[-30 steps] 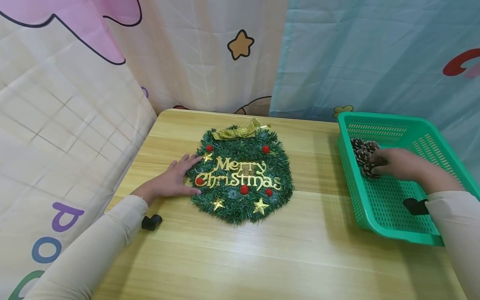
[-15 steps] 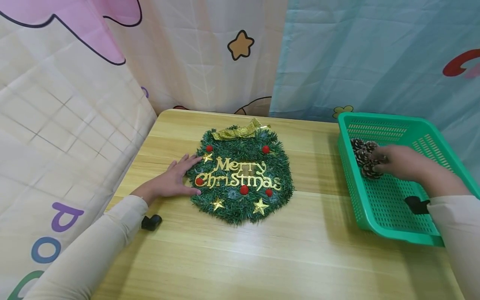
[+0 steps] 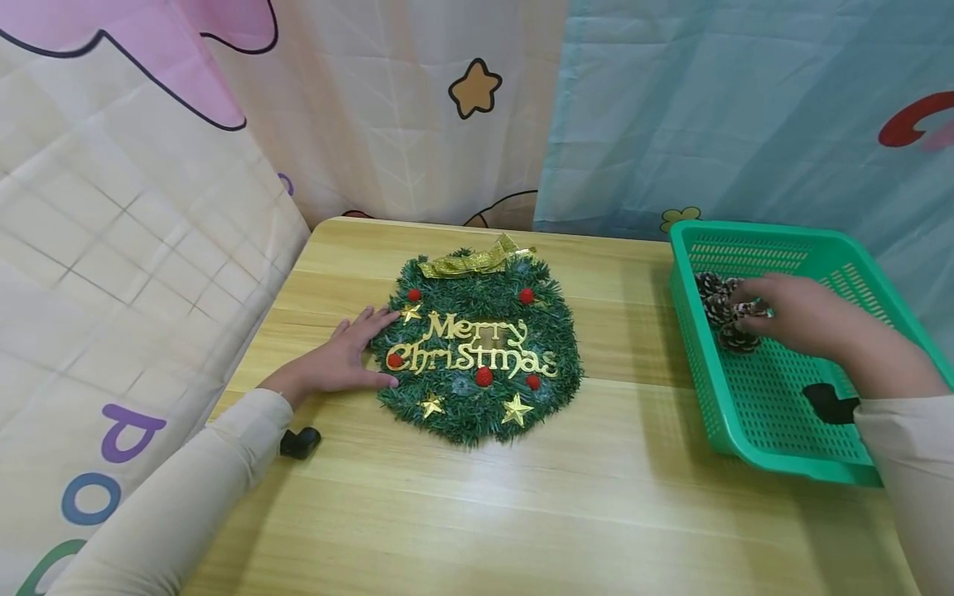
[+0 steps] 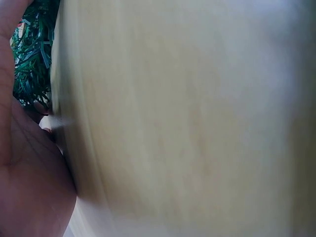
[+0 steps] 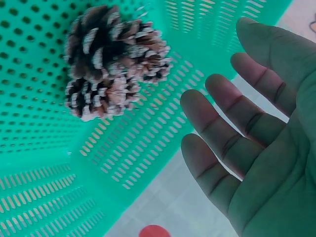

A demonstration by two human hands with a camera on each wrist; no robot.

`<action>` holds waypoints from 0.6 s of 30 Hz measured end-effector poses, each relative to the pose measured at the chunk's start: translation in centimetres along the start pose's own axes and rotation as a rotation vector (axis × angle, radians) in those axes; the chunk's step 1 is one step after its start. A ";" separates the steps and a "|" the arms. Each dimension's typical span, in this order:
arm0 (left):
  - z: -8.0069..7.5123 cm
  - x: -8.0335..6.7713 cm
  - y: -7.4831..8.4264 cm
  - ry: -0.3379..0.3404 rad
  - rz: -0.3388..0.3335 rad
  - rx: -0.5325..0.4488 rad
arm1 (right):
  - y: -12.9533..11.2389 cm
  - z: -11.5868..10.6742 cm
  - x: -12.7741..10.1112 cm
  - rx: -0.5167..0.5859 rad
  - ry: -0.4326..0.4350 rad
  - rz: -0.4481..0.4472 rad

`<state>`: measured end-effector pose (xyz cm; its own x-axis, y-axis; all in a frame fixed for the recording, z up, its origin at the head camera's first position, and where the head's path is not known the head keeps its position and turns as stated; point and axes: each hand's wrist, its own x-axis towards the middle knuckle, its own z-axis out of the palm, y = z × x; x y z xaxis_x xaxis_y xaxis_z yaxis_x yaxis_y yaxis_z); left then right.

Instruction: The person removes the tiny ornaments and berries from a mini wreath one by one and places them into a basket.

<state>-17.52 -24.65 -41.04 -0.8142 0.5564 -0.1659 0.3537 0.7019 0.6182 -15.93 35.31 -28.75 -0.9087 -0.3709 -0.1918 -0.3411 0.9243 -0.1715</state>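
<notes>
In the head view a green tinsel wreath (image 3: 477, 422) lies on the table, bearing gold "Merry Christmas" lettering (image 3: 477, 358), gold stars, red berries and a gold bow (image 3: 477, 261). My left hand (image 3: 339, 360) touches the wreath's left edge, fingers and thumb spread. At the right, my right hand (image 3: 801, 319) reaches into a green basket (image 3: 711, 389), over several frosted pine cones (image 3: 738, 338) by its left wall. The right wrist view shows that hand (image 5: 261, 123) with loosely extended fingers and nothing held, beside clustered pine cones (image 5: 111, 54).
The wooden table (image 3: 522, 513) carries both wreath and basket. Printed curtains (image 3: 417, 108) hang behind it and along the left side. Small black devices (image 3: 301, 443) sit at both wrists.
My right hand has shifted slightly up and away over the pine cones, and more of them shows under its fingers. The left hand and wreath stay in place.
</notes>
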 end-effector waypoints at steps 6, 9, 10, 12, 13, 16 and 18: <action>0.0 0.0 0.2 0.000 0.003 -0.006 | -1.3 -0.5 -0.4 -0.022 0.045 -0.005; -0.1 0.0 0.2 -0.002 0.004 -0.005 | -2.1 -0.7 -0.5 -0.018 0.054 -0.015; -0.1 0.0 0.2 -0.003 0.004 -0.004 | -2.3 -0.7 -0.6 -0.013 0.058 -0.016; -0.1 0.1 0.1 -0.004 0.004 -0.006 | -2.9 -0.8 -0.6 -0.009 0.064 -0.026; -0.1 0.0 0.1 -0.004 0.004 -0.007 | -3.2 -0.9 -0.6 -0.008 0.067 -0.032; -0.1 0.0 0.1 -0.002 0.003 -0.006 | -4.2 -1.0 -0.7 -0.008 0.090 -0.038; -0.1 0.0 0.1 -0.002 0.004 -0.005 | -4.7 -1.0 -0.8 -0.009 0.111 -0.048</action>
<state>-17.52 -24.61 -40.95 -0.8118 0.5603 -0.1647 0.3548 0.6972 0.6230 -13.81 31.34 -26.83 -0.9122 -0.4026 -0.0758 -0.3862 0.9068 -0.1691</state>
